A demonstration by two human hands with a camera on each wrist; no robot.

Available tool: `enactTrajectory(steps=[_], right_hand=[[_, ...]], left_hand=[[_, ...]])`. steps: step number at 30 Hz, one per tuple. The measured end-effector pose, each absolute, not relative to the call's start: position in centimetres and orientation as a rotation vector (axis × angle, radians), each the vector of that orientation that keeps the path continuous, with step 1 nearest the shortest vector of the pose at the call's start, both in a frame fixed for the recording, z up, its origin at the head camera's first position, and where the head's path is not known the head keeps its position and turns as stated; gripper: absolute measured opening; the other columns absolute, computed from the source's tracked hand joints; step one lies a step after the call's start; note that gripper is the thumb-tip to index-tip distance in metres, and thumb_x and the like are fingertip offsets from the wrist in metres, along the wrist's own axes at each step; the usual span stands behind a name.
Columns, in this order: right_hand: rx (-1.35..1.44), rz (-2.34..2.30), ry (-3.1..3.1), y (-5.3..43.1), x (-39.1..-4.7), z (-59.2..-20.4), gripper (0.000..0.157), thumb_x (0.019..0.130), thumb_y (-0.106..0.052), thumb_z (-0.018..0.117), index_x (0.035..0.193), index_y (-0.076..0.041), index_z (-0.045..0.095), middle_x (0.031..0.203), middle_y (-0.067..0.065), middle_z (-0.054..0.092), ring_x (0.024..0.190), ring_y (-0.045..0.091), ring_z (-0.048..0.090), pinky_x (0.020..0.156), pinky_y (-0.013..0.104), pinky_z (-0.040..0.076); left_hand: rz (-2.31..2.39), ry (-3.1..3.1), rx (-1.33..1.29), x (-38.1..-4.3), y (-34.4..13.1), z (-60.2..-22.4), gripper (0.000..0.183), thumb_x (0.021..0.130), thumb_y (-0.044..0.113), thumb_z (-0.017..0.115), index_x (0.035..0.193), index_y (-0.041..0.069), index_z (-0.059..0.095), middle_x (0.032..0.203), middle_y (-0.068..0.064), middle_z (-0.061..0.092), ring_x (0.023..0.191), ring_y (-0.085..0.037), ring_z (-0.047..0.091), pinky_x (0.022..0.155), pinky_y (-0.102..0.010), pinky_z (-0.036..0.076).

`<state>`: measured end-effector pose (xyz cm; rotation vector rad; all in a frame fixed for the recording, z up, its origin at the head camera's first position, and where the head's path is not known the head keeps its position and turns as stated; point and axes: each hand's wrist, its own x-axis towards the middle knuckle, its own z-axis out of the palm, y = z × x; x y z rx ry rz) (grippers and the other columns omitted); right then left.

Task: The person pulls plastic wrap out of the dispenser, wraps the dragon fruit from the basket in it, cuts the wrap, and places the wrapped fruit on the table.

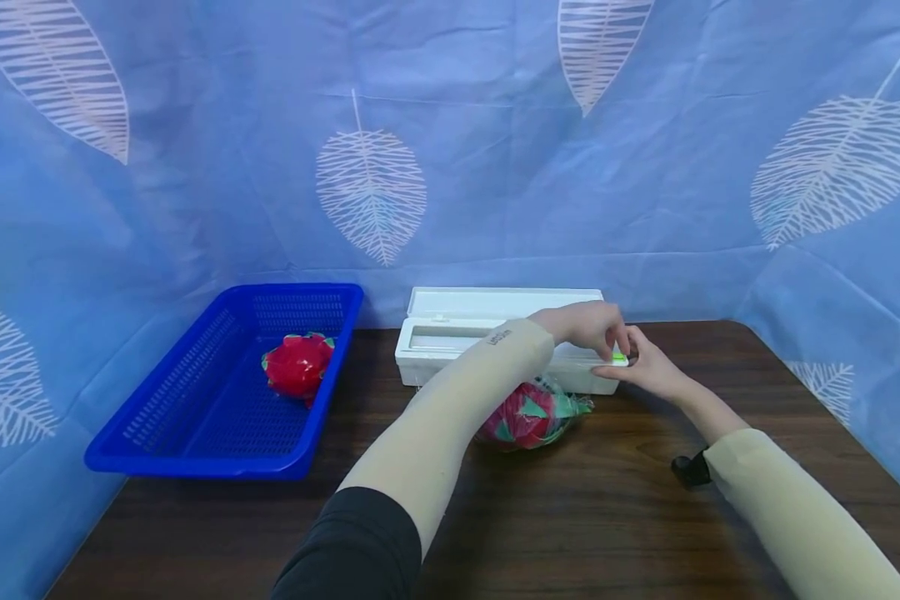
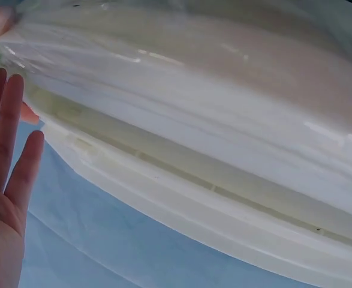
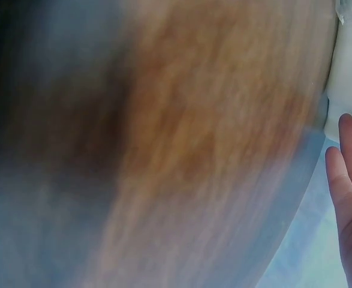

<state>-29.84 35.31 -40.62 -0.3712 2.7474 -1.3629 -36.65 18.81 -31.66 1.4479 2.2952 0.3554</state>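
A long white cling film dispenser (image 1: 438,364) stands at the back of the table with its lid (image 1: 506,298) raised. My left hand (image 1: 588,325) reaches across to its right end, thumb and fingertips pinching at the small green slide cutter (image 1: 619,358). Clear film (image 2: 181,66) stretches along the box in the left wrist view. With thumb in front and fingers behind, my right hand (image 1: 651,368) grips the box's right end; two of its fingers (image 3: 342,180) show straight in the right wrist view. A film-wrapped dragon fruit (image 1: 527,417) lies before the box, partly behind the left forearm.
On the left, a blue plastic basket (image 1: 202,467) holds a red dragon fruit (image 1: 297,367). The dark wooden table (image 1: 607,525) ends at a blue leaf-print curtain (image 1: 487,192) behind and at the sides.
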Motion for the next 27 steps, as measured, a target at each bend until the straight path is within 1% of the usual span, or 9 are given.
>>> enactTrajectory(steps=[6, 10, 13, 17, 22, 25, 27], right_hand=[[-0.382, -1.379, 2.739, 35.0, -29.9, -40.7, 0.063, 0.093, -0.021, 0.068, 0.137, 0.002, 0.029, 0.137, 0.023, 0.036, 0.115, 0.034, 0.043, 0.080, 0.040, 0.047], [-0.346, -1.364, 2.746, 35.2, -30.0, -40.6, 0.066, 0.093, -0.024, 0.069, 0.139, 0.000, 0.028, 0.136, 0.024, 0.040, 0.113, 0.035, 0.048, 0.080, 0.039, 0.048], [-0.331, -1.347, 2.743, 35.3, -30.2, -40.5, 0.068, 0.093, -0.027, 0.069, 0.140, -0.002, 0.026, 0.137, 0.026, 0.041, 0.112, 0.036, 0.049, 0.081, 0.041, 0.049], [-0.306, -1.319, 2.744, 35.2, -30.3, -40.2, 0.070, 0.092, -0.032, 0.069, 0.140, -0.003, 0.027, 0.140, 0.029, 0.037, 0.112, 0.040, 0.051, 0.084, 0.049, 0.049], [-0.254, -1.261, 2.768, 35.2, -30.3, -40.0, 0.081, 0.090, -0.038, 0.070, 0.145, -0.003, 0.023, 0.146, 0.033, 0.027, 0.117, 0.046, 0.049, 0.089, 0.058, 0.045], [-0.253, -1.260, 2.763, 35.2, -30.2, -40.1, 0.084, 0.090, -0.038, 0.070, 0.148, -0.002, 0.019, 0.146, 0.035, 0.025, 0.115, 0.044, 0.052, 0.089, 0.058, 0.046], [-0.250, -1.267, 2.762, 35.4, -30.2, -40.1, 0.086, 0.090, -0.037, 0.070, 0.149, -0.001, 0.018, 0.145, 0.035, 0.026, 0.109, 0.041, 0.057, 0.088, 0.056, 0.048]], left_hand=[[0.303, 2.309, 1.476, -36.8, 18.8, -32.1, 0.021, 0.092, 0.008, 0.068, 0.110, 0.013, 0.075, 0.100, 0.003, 0.067, 0.091, -0.009, 0.059, 0.074, -0.017, 0.047], [0.291, 2.317, 1.491, -36.9, 18.8, -32.1, 0.019, 0.091, 0.008, 0.069, 0.109, 0.012, 0.076, 0.099, 0.002, 0.068, 0.090, -0.010, 0.059, 0.074, -0.017, 0.048], [0.266, 2.322, 1.513, -37.0, 18.7, -32.0, 0.020, 0.090, 0.008, 0.069, 0.109, 0.011, 0.075, 0.101, 0.002, 0.067, 0.093, -0.010, 0.059, 0.075, -0.016, 0.047], [0.224, 2.330, 1.529, -37.1, 18.3, -31.7, 0.019, 0.091, 0.008, 0.069, 0.108, 0.011, 0.075, 0.104, 0.001, 0.067, 0.096, -0.010, 0.059, 0.077, -0.016, 0.046], [0.243, 2.332, 1.483, -37.1, 17.8, -31.3, 0.018, 0.090, 0.005, 0.069, 0.106, 0.010, 0.076, 0.101, 0.000, 0.067, 0.093, -0.011, 0.060, 0.075, -0.018, 0.048], [0.256, 2.333, 1.422, -37.0, 17.4, -31.0, 0.019, 0.090, 0.003, 0.069, 0.106, 0.010, 0.076, 0.099, 0.000, 0.067, 0.091, -0.012, 0.060, 0.074, -0.019, 0.048], [0.246, 2.341, 1.394, -36.9, 17.2, -30.9, 0.019, 0.089, 0.002, 0.069, 0.105, 0.010, 0.076, 0.098, -0.001, 0.068, 0.090, -0.012, 0.060, 0.073, -0.019, 0.048]])
